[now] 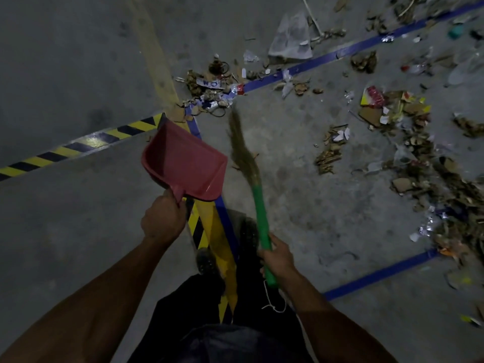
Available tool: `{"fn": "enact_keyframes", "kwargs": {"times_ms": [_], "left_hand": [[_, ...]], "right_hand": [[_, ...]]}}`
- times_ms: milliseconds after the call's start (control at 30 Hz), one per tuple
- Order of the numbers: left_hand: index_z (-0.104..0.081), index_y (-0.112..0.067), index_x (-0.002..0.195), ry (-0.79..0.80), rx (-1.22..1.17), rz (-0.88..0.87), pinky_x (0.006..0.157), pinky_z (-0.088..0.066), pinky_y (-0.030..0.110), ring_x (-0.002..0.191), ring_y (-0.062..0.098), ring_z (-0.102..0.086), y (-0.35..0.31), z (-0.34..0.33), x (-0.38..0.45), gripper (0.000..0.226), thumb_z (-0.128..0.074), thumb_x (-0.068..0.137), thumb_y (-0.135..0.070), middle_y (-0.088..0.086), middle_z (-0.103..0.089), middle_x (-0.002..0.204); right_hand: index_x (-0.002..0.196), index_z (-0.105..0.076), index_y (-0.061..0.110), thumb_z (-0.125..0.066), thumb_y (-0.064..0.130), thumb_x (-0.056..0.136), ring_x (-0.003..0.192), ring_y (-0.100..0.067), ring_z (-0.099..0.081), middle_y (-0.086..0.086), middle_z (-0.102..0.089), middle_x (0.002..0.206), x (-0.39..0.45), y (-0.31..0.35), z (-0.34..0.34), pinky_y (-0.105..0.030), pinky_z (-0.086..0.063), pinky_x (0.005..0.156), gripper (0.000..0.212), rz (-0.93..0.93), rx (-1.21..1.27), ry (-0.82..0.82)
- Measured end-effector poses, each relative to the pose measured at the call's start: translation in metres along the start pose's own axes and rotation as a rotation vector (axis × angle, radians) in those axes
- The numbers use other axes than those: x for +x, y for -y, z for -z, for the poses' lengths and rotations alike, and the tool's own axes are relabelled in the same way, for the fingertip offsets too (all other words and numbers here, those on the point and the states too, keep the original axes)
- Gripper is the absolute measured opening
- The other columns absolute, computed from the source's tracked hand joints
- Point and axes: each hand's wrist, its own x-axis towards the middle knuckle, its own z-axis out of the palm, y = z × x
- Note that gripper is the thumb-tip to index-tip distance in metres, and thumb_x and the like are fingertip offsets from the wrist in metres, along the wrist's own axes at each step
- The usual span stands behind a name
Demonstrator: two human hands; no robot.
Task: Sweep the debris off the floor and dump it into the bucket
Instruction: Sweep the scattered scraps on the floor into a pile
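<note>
1. Dark trousers (209, 323) fill the near centre, with 1 shoe (208, 263) just beyond them on the yellow tape (220, 247).
2. Both bare forearms reach forward from the near edge.
3. Left hand (162, 218) is curled tight round the short handle of the dustpan (186, 161), which it holds off the floor with the open mouth pointing far and left.
4. Nothing can be seen inside the red pan.
5. Right hand (279, 255) is clamped round the green handle of the broom (251, 179); a white cord (275, 302) hangs from the handle's near end.
6. Broom bristles point far and look blurred, their tip just near of the small debris pile (209, 87).
7. That pile lies where the blue tape (327, 56) meets the yellow tape, far of the dustpan.
8. Much more debris (419, 158) is scattered across the right side: dry leaves, cardboard scraps, wrappers and foil.
9. A sheet of clear plastic (290, 38) lies at the far centre, beyond the blue line.
10. Black-and-yellow hazard tape (78, 145) runs left from the dustpan over the grey floor (78, 61).
11. No bucket shows in this view.
</note>
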Motion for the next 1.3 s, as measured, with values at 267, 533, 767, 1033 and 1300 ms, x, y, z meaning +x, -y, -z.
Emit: {"fn": "enact_keyframes", "kwargs": {"times_ms": [267, 533, 767, 1033, 1300], "left_hand": [[-0.056, 0.000, 0.101, -0.053, 0.008, -0.147, 0.065, -0.039, 0.037, 0.083, 0.040, -0.060, 0.002, 0.002, -0.008, 0.028, -0.055, 0.093, -0.027, 0.023, -0.061, 0.089], [-0.054, -0.004, 0.101, -0.047, 0.060, -0.092, 0.066, -0.042, 0.038, 0.085, 0.040, -0.059, 0.000, -0.001, -0.021, 0.034, -0.047, 0.097, -0.037, 0.018, -0.054, 0.095], [-0.044, -0.002, 0.113, -0.055, 0.031, -0.109, 0.068, -0.042, 0.043, 0.087, 0.044, -0.060, -0.007, -0.001, -0.019, 0.033, -0.049, 0.097, -0.030, 0.026, -0.060, 0.098], [-0.029, -0.025, 0.143, 0.001, 0.040, -0.078, 0.069, -0.040, 0.045, 0.086, 0.046, -0.057, -0.004, -0.008, -0.016, 0.047, -0.042, 0.099, -0.031, 0.025, -0.052, 0.100], [-0.027, -0.022, 0.145, -0.005, -0.065, 0.001, 0.077, -0.043, 0.049, 0.091, 0.048, -0.055, 0.009, 0.004, -0.010, 0.046, -0.036, 0.101, -0.031, 0.029, -0.050, 0.106]], "right_hand": [[0.147, -0.038, 0.008, -0.060, -0.006, 0.088, 0.054, -0.026, -0.054, -0.020, -0.061, 0.084, 0.017, 0.021, 0.083, -0.034, -0.050, 0.050, 0.065, -0.051, 0.299, -0.232], [0.152, -0.030, 0.028, -0.061, 0.011, 0.086, 0.095, -0.039, -0.066, -0.018, -0.062, 0.123, -0.014, 0.012, 0.034, -0.049, -0.058, 0.080, 0.075, 0.157, 0.062, -0.279], [0.150, -0.037, 0.020, -0.066, 0.009, 0.085, 0.083, -0.033, -0.066, -0.021, -0.064, 0.118, 0.006, -0.001, 0.045, -0.047, -0.059, 0.077, 0.072, 0.049, 0.074, -0.164], [0.150, -0.034, 0.013, -0.061, 0.000, 0.089, 0.058, -0.027, -0.058, -0.018, -0.062, 0.097, 0.024, 0.014, 0.128, -0.034, -0.050, 0.053, 0.068, -0.074, 0.352, -0.373], [0.150, -0.036, 0.026, -0.064, 0.005, 0.086, 0.055, -0.022, -0.058, -0.011, -0.065, 0.101, -0.009, 0.051, 0.065, -0.031, -0.053, 0.050, 0.073, 0.180, 0.244, -0.317]]}}
